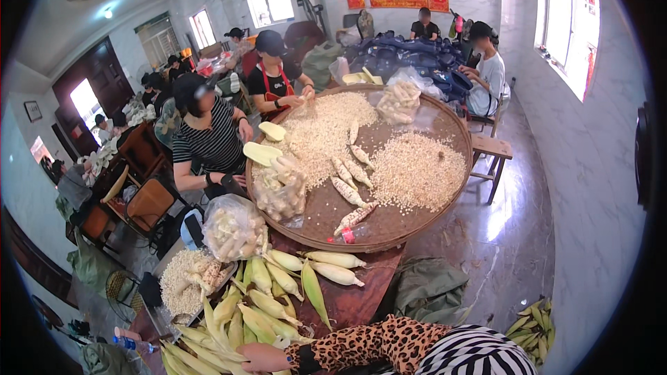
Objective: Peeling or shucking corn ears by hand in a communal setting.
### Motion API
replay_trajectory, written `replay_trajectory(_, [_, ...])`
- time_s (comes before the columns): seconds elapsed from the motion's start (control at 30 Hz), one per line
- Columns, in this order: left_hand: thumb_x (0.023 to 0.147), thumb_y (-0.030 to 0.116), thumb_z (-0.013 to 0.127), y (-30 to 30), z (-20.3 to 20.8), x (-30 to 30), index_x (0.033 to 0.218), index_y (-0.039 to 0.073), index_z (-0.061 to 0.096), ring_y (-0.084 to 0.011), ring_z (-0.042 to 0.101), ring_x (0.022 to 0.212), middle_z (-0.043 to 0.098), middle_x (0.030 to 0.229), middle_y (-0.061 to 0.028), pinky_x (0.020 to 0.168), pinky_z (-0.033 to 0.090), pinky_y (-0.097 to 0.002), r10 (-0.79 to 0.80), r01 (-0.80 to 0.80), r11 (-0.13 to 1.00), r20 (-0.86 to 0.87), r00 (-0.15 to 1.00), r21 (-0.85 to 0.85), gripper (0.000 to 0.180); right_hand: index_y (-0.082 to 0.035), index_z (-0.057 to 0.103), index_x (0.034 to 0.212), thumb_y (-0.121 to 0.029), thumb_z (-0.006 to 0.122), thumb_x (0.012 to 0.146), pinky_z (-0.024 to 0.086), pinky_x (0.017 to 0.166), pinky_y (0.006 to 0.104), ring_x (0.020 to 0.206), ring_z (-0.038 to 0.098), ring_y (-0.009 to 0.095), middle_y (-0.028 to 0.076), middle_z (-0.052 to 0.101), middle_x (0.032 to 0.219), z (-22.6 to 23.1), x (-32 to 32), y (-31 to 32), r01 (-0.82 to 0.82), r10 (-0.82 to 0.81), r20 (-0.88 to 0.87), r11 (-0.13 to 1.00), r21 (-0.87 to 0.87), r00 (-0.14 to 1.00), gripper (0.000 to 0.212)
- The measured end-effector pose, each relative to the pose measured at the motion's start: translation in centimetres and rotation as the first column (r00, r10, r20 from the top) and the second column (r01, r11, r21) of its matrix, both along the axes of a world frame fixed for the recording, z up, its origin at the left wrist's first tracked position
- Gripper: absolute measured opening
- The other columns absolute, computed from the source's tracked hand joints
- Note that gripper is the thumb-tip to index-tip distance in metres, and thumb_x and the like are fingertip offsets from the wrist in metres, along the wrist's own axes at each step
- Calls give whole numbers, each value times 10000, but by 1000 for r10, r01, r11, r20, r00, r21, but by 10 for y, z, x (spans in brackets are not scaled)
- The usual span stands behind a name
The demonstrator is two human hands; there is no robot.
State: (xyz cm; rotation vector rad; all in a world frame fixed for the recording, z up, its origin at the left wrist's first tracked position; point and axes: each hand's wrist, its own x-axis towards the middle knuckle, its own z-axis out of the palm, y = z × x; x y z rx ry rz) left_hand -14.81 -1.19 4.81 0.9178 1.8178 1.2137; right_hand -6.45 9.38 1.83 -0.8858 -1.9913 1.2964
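Observation:
My right hand (pixel 264 358), in a leopard-print sleeve, reaches left along the lower edge into a pile of corn in pale green husks (pixel 267 305). Its fingers curl against an ear of corn in that pile, and the fingertips are partly hidden. My left hand is out of view. Above the pile, a large round woven tray (pixel 424 232) holds loose pale kernels (pixel 417 170) and several bare ears of corn (pixel 347 191). At its near left lie plastic bags of cobs (pixel 235 228). A metal tray of kernels (pixel 186 278) sits left of the pile.
Two people (pixel 208 125) sit at the tray's left side. Another person (pixel 486 73) is beside blue cloth at the back right. A wooden stool (pixel 492 146) stands right of the tray. More husked corn (pixel 533 330) and a dark green sack (pixel 432 285) lie at the lower right.

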Motion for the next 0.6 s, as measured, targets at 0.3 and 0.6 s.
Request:
replay_trajectory(0.3, [796,463,608,-2,-86,-42,1379,31,186,-320,464,1070,381,1296,-213,858,427,-377,228,-229,971,10,974,75,839,30,501,914,-204,465,827,464,557,314,582,546,186,100,551,698,-59,2,23,64,-188,-265,907,-416,946,252])
replay_trajectory(0.6, [809,453,595,-2,-114,-54,1382,46,185,-315,489,1023,371,1300,-203,812,449,-362,156,-165,984,125,980,64,814,-121,336,695,-179,421,841,249,415,230,449,256,74,-47,284,569,-42,22,0,-612,-298,-631,165,-773,717,179])
